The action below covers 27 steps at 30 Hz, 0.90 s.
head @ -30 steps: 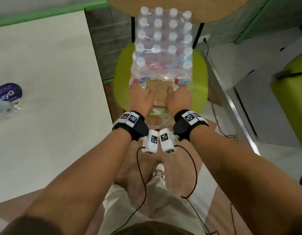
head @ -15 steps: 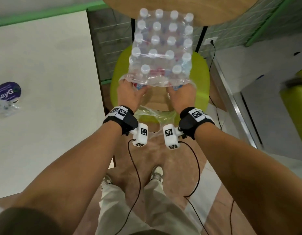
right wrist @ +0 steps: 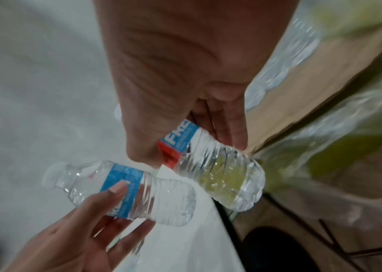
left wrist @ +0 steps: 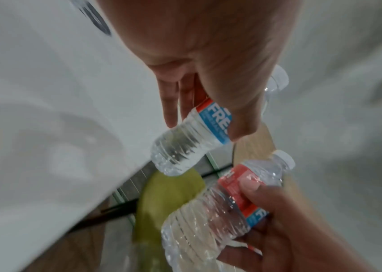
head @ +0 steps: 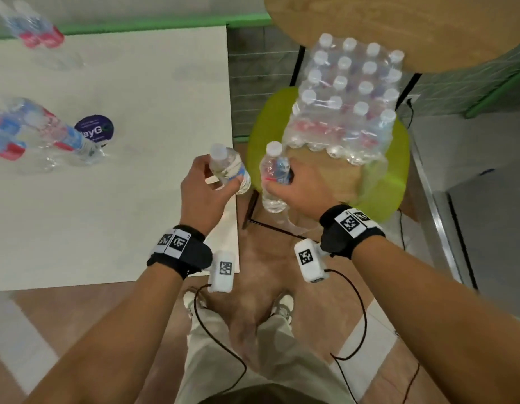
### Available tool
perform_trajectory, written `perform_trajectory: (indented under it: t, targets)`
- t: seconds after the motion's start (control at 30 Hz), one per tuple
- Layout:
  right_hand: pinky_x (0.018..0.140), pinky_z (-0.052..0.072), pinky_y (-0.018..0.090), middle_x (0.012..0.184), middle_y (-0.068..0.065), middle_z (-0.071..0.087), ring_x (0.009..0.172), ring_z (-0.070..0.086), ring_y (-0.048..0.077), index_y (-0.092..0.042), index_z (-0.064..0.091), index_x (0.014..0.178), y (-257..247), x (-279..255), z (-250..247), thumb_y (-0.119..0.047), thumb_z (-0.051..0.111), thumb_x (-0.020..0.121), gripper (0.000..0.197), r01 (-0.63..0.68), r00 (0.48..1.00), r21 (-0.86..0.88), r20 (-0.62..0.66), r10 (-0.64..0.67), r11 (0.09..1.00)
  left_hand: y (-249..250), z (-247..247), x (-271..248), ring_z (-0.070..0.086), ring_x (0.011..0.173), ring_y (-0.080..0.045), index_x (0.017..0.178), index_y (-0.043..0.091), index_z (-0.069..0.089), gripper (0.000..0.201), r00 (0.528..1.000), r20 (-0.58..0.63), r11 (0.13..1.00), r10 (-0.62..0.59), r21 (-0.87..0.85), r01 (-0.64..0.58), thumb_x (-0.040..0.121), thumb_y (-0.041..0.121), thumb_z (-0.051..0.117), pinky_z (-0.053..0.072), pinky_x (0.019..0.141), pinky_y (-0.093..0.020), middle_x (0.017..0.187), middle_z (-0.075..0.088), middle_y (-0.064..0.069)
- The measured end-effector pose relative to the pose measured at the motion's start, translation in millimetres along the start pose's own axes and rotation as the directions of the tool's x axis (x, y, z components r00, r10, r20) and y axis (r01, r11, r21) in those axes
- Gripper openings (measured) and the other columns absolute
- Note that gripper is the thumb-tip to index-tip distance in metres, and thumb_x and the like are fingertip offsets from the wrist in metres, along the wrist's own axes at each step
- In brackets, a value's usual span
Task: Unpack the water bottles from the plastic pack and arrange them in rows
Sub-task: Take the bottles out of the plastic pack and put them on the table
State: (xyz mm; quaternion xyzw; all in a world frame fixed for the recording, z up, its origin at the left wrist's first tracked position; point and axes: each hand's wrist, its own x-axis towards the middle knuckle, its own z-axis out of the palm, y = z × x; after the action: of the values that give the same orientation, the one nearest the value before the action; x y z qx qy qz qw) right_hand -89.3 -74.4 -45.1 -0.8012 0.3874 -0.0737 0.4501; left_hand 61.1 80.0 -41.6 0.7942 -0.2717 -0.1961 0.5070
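Note:
My left hand (head: pixel 207 185) grips a small clear water bottle (head: pixel 228 167) with a white cap and blue-red label, held over the right edge of the white table (head: pixel 121 199). My right hand (head: pixel 293 185) grips a second bottle (head: pixel 275 176) just to its right, above the floor gap. In the left wrist view the left bottle (left wrist: pixel 192 139) lies between thumb and fingers; the right wrist view shows the right bottle (right wrist: pixel 215 169) the same way. The torn plastic pack (head: pixel 349 103) of several capped bottles sits on a cardboard sheet on a green stool (head: pixel 396 176).
Several loose bottles (head: pixel 48 132) lie blurred on the table's left side, more at the far left corner (head: pixel 34 27). A purple round sticker (head: pixel 94 128) sits beside them. A round wooden table top (head: pixel 399 24) overhangs the pack. Cables hang from both wrists over the wooden floor.
Both hands were at the pack's torn near end; now each has drawn out one bottle and swung left toward the white table. The view turned left, revealing more bottles on the table.

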Motion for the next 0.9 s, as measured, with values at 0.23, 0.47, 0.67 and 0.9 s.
perform_trajectory:
  t: [0.23, 0.47, 0.67, 0.9]
  targets:
    - [0.087, 0.054, 0.040, 0.105, -0.001, 0.067, 0.095, 0.065, 0.017, -0.021, 0.064, 0.110, -109, 21, 111, -0.046, 0.073, 0.078, 0.042, 0.130, 0.979, 0.054, 0.151, -0.137, 0.990, -64, -143, 1, 0.061, 0.098, -0.007, 0.122, 0.014, 0.056, 0.054, 0.918, -0.349, 0.982, -0.187, -0.067, 0.175, 0.077, 0.030, 0.082, 0.044, 0.068, 0.003, 0.113, 0.065, 0.004]
    - [0.094, 0.051, 0.040, 0.117, 0.002, 0.064, 0.105, 0.061, 0.021, -0.019, 0.059, 0.124, -203, 57, 238, -0.042, 0.076, 0.081, 0.051, 0.150, 0.948, 0.038, 0.280, -0.154, 0.988, -138, -268, 33, 0.059, 0.103, -0.013, 0.123, 0.013, 0.053, 0.055, 0.818, -0.500, 0.956, -0.283, -0.079, 0.283, 0.078, 0.024, 0.081, 0.042, 0.063, 0.002, 0.117, 0.062, 0.000]
    - [0.084, 0.053, 0.036, 0.104, 0.006, 0.068, 0.093, 0.065, 0.026, -0.012, 0.061, 0.111, -265, 86, 318, -0.031, 0.070, 0.085, 0.034, 0.168, 0.941, 0.004, 0.298, -0.161, 0.986, -189, -337, 73, 0.060, 0.102, -0.012, 0.124, 0.013, 0.053, 0.053, 0.806, -0.522, 0.957, -0.280, -0.088, 0.275, 0.079, 0.026, 0.080, 0.042, 0.066, 0.003, 0.116, 0.062, 0.002]
    - [0.085, 0.054, 0.040, 0.107, 0.003, 0.069, 0.096, 0.065, 0.023, -0.014, 0.057, 0.118, -301, 107, 378, -0.036, 0.069, 0.086, 0.041, 0.219, 0.927, 0.040, 0.302, -0.221, 0.975, -219, -393, 111, 0.062, 0.102, -0.011, 0.122, 0.016, 0.055, 0.049, 0.809, -0.533, 0.968, -0.246, -0.086, 0.238, 0.079, 0.026, 0.078, 0.047, 0.071, -0.001, 0.114, 0.063, 0.004]
